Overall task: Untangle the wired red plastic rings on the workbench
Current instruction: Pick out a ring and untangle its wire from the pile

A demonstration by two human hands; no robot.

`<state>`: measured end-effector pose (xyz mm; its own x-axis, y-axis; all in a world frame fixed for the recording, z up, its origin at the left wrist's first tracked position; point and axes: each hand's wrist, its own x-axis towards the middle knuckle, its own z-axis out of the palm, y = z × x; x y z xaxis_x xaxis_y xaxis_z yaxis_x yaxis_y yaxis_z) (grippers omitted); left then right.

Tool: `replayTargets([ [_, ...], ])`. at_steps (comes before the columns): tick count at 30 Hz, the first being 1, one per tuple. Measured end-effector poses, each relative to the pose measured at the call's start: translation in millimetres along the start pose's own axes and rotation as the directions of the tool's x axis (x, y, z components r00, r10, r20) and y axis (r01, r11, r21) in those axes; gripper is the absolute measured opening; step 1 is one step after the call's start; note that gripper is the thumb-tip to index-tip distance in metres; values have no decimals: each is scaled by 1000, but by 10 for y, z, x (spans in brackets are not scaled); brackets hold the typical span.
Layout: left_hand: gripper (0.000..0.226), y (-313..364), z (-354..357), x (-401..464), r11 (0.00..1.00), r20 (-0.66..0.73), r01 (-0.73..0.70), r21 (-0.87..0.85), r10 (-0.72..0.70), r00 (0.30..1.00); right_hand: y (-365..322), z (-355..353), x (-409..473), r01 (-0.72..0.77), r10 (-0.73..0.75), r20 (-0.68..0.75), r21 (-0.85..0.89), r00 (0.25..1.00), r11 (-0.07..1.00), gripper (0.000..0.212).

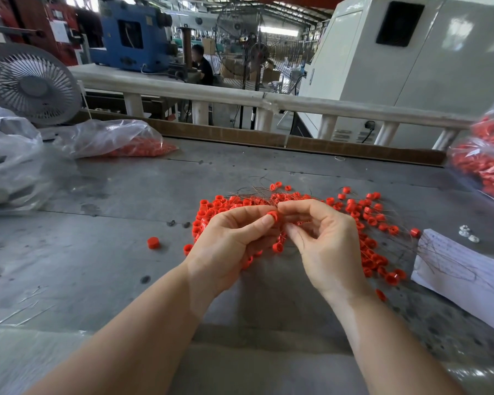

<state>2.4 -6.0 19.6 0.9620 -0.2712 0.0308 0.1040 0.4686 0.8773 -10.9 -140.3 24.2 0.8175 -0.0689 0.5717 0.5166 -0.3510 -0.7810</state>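
While both forearms reach over the grey workbench (111,195), the left hand (228,243) pinches one red ring (273,216) above the wired ring tangle (365,220); the right hand (322,240) curls, fingertips pinched beside it.

We see a loose heap of small red plastic rings (365,212), short open cylinders strung on thin brown wires (257,192), spread across the grey desk (126,195). One ring (273,215) is raised above the heap, and a single red ring (153,242) lies apart to the left.
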Motion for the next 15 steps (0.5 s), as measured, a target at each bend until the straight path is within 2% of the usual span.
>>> replayTargets([
  [4, 23, -7, 5, 12, 1000, -40, -2, -21, 1, 999, 34, -23, 24, -126, 133, -47, 128, 990, 984, 37],
  [9, 19, -22, 15, 9, 1000, -42, -20, -15, 20, 999, 27, -12, 16, -153, 155, 2, 177, 988, 972, 7],
  [12, 16, -41, 13, 7, 999, -45, -33, 23, 34, 998, 10, 7, -2, -145, 142, 29, 158, 989, 977, 19],
  [15, 14, -38, 29, -7, 1000, -22, -21, -17, 21, 1000, -1, 18, -9, -166, 164, 31, 195, 986, 966, 27],
])
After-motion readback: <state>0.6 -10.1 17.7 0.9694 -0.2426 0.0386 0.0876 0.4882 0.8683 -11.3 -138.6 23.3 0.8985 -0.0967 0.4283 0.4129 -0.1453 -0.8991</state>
